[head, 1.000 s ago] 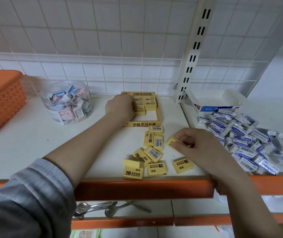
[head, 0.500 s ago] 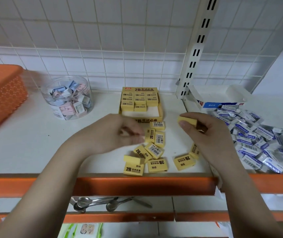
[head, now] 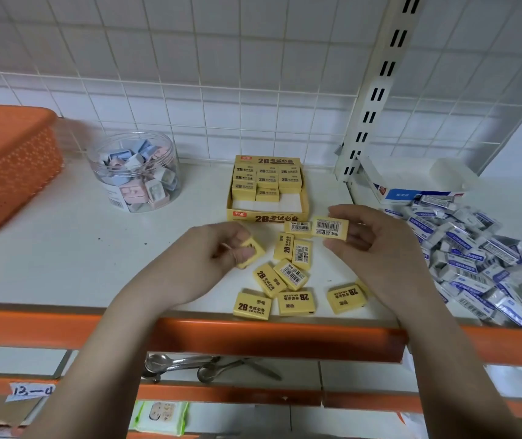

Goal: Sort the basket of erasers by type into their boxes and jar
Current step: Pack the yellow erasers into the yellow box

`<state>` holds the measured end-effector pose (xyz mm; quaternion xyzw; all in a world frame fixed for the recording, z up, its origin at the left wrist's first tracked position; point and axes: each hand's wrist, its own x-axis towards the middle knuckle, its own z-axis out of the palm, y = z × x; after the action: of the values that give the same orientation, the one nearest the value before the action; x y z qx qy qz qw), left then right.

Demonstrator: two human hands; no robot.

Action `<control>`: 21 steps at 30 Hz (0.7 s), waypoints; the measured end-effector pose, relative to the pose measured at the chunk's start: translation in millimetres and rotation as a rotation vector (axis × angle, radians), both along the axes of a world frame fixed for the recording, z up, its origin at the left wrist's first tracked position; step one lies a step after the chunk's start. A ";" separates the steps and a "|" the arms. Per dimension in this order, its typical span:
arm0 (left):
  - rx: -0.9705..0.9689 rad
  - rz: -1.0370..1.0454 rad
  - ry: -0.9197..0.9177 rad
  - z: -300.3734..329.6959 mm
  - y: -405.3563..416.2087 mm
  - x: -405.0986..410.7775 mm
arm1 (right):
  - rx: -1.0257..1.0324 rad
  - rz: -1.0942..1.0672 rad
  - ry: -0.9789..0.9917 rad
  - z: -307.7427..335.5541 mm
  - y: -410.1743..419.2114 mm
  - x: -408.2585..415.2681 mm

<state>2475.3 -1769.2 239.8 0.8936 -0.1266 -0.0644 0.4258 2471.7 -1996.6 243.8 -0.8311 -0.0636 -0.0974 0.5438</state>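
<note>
The left hand (head: 212,255) pinched one yellow eraser (head: 251,252) in curled fingers; the right hand (head: 376,248) gripped another, barcoded eraser (head: 330,228) between thumb and fingers. Both hovered just before the half-filled yellow box (head: 267,213), above loose yellow erasers (head: 285,274) on the shelf (head: 63,248)

The orange basket (head: 9,166) was cut off by the left edge, so its contents could not be seen. The yellow eraser (head: 251,252) pinched in the left hand (head: 209,258) was largely covered by the fingers, and its face could not be read. The pile of blue-and-white erasers (head: 481,264) ran past the right edge. Part of one loose yellow eraser (head: 362,285) was hidden behind the right hand (head: 376,245). The utensils (head: 190,365) on the lower shelf were half hidden by the orange shelf lip (head: 269,337).
</note>
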 end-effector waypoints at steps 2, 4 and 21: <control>-0.242 0.113 0.066 -0.6 -2.4 -0.7 | -0.009 -0.010 0.006 2.0 0.9 1.8; -0.407 0.200 0.104 0.1 -4.8 -2.9 | -0.042 -0.028 0.000 3.6 2.8 4.3; -0.407 0.340 0.022 -2.3 14.3 -19.1 | -0.080 0.169 0.274 28.9 17.6 31.3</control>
<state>2456.1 -1754.9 237.4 0.7971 0.0195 0.0253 0.6030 2503.0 -1979.0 272.6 -0.8494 -0.0624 0.0658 0.5200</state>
